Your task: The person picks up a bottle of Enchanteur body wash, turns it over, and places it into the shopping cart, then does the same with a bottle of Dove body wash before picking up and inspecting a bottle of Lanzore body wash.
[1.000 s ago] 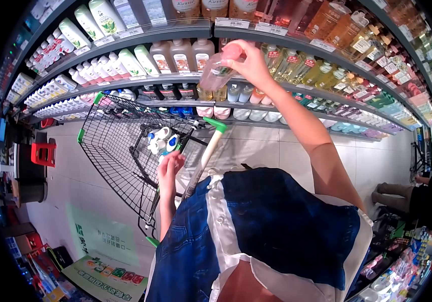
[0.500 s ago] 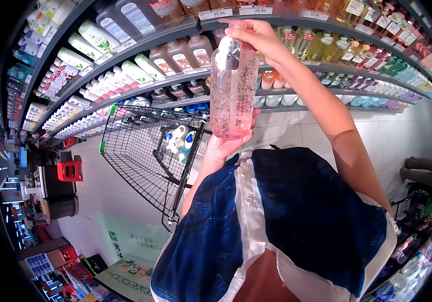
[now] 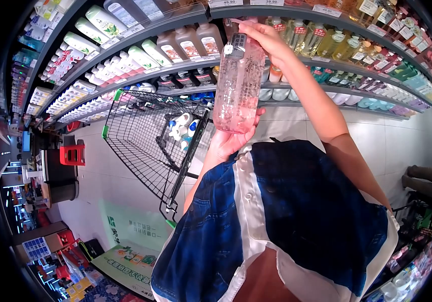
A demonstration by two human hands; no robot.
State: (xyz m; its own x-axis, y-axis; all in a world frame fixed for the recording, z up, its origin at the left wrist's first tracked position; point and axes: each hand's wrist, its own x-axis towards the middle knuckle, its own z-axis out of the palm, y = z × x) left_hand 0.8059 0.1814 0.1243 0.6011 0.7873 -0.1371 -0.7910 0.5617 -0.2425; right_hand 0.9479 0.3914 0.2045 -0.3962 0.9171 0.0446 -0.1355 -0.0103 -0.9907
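Observation:
Upright in front of the shelves, leaning a little to the right at its top, is a clear pink pump bottle [image 3: 238,93] with dark lettering and a small dark label near its neck. My right hand [image 3: 262,38] is closed around the pump top. Under the base, my left hand [image 3: 233,141] supports the bottle, its fingers curled round the lower side. The shopping cart [image 3: 143,136] stands to the left, close to my left forearm. White bottles with blue caps [image 3: 181,126] lie in it.
Curved shelves [image 3: 165,70] full of bottles run across the front, with price tags [image 3: 329,10] along their edges. A red stool [image 3: 72,155] stands at the left, near a counter. On the right, another person's legs [image 3: 419,178] show. A green promotional display [image 3: 125,267] is at lower left.
The bottle has tilted slightly, its top shifting right, and its upper label now looks dark instead of shiny. The view has shifted a little. Both hands keep their hold.

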